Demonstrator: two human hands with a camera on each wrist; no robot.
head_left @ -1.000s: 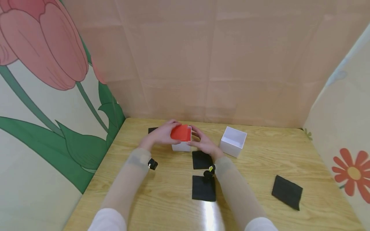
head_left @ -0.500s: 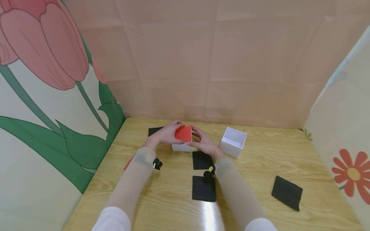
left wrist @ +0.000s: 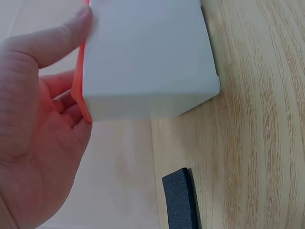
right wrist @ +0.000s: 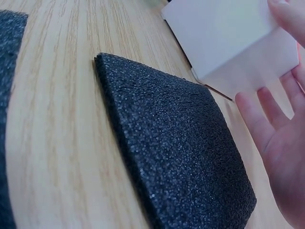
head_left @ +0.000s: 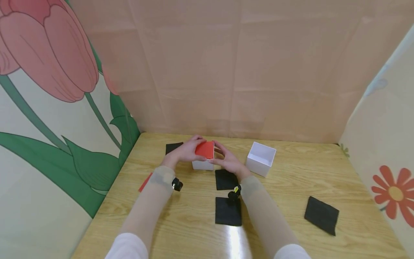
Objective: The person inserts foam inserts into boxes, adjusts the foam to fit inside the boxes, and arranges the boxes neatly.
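Note:
A white box (head_left: 203, 165) stands on the table with a red square sheet (head_left: 205, 150) lying over its top. My left hand (head_left: 187, 150) grips the sheet from the left; in the left wrist view its thumb meets the sheet's red edge (left wrist: 80, 78) at the near side, with the fingers curled beyond it. From the right, my right hand (head_left: 230, 161) holds the box, thumb on the near face and fingers along the right side, as the right wrist view also shows. The box's inside is hidden.
An open white box (head_left: 260, 159) stands to the right. Black foam squares lie about: one behind the left hand (head_left: 173, 148), two near the right wrist (head_left: 225, 180), one at right (head_left: 321, 216). A red piece (head_left: 145, 182) shows partly beside my left forearm.
The tilted red sheet has come down flat over the box top as my left hand moved slightly right. The red piece beside the left forearm has come into view. My right hand has stayed put.

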